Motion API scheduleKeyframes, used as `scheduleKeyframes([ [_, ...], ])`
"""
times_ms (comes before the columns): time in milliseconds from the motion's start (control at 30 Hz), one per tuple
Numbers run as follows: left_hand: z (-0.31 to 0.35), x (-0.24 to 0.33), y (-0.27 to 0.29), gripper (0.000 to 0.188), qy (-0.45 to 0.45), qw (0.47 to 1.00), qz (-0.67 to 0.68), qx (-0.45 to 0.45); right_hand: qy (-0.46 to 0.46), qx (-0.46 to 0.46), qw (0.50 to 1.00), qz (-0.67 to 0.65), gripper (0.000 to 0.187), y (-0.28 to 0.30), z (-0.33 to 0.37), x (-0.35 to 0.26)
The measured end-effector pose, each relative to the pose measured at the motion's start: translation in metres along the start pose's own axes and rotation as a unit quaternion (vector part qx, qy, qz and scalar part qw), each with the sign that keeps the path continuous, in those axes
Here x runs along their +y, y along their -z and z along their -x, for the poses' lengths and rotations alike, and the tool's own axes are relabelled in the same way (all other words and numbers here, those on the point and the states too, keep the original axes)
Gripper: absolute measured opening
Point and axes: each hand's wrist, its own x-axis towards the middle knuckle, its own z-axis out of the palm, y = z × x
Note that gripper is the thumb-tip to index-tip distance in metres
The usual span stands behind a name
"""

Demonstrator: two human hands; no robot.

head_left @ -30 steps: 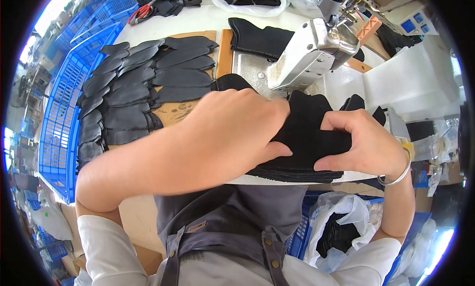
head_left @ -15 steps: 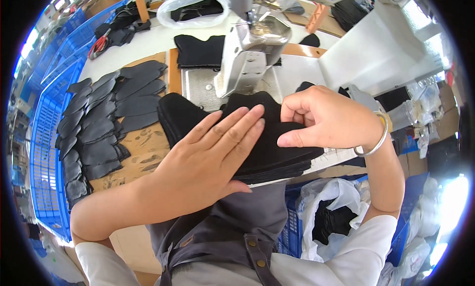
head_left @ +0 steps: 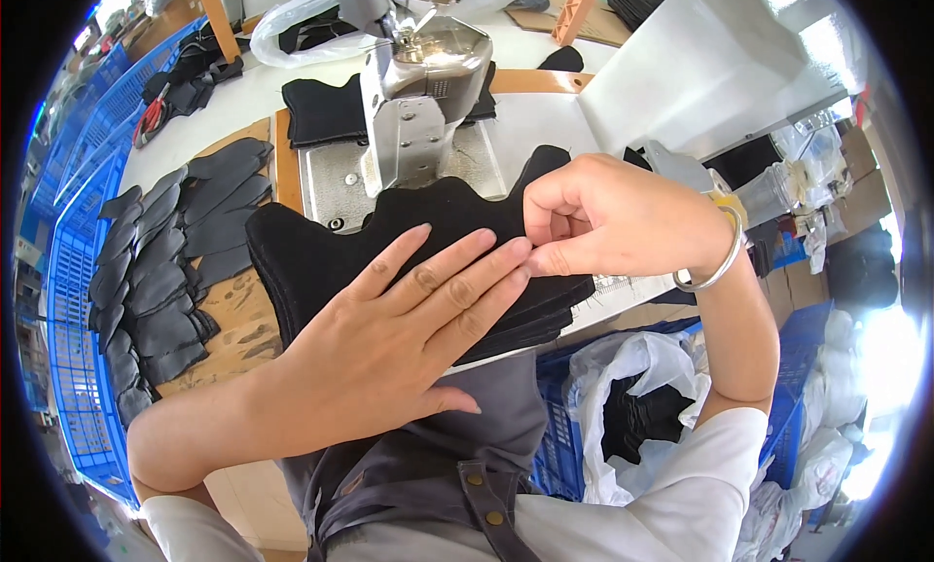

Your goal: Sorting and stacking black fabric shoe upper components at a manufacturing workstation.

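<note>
A stack of black fabric pieces (head_left: pixel 321 246) with wavy upper edges lies before me, at the front of the sewing machine (head_left: pixel 409 139). My left hand (head_left: pixel 409 314) rests flat on the top piece, fingers stretched out and the thumb near the front edge. Over the right part of the stack, my right hand (head_left: pixel 623 217) is closed in a pinch, its thumb tip meeting my left fingertips. Whatever sits in that pinch is too small or hidden to make out. A bracelet (head_left: pixel 715 270) circles my right wrist.
Dark leaf-shaped pieces (head_left: pixel 161 270) lie in overlapping rows at the left, beside a blue crate (head_left: pixel 78 367). More black pieces (head_left: pixel 321 109) sit behind the machine head. A lined bag (head_left: pixel 632 362) with black pieces stands below right. Red-handled scissors (head_left: pixel 148 122) lie far left.
My right thumb and fingers have come together, meeting my left fingertips. The top black piece shows more of its wavy edge, lying flatter. The whole view has shifted, moving the machine leftward.
</note>
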Motion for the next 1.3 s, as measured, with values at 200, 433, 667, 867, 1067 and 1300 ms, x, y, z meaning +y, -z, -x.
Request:
scheduleKeyframes([
  [200, -0.001, -0.001, -0.001, 0.086, 0.006, 0.999, 0.038, -0.017, 0.014, -0.003, 1.000, -0.003, 0.027, 0.001, -0.001, 0.004],
  [433, -0.002, 0.000, -0.001, 0.088, 0.012, 0.998, 0.055, -0.025, 0.009, 0.010, 1.000, -0.018, 0.028, -0.002, 0.000, 0.007],
  [667, 0.000, -0.002, 0.000, 0.090, 0.022, 0.996, 0.077, -0.024, -0.011, 0.116, 0.991, 0.067, 0.028, -0.021, 0.013, 0.001],
  [867, 0.003, -0.001, -0.007, 0.094, 0.017, 0.997, 0.074, -0.005, 0.228, 0.294, 0.878, 0.301, 0.049, -0.061, 0.029, 0.025],
  [1067, 0.013, 0.007, -0.004, 0.099, 0.032, 0.999, 0.033, -0.002, 0.223, 0.303, 0.856, 0.355, 0.046, -0.064, 0.036, 0.023],
  [1300, 0.042, 0.032, -0.021, 0.029, 0.041, 0.910, 0.288, 0.297, 0.267, 0.281, 0.902, -0.188, 0.026, -0.105, 0.048, -0.013],
])
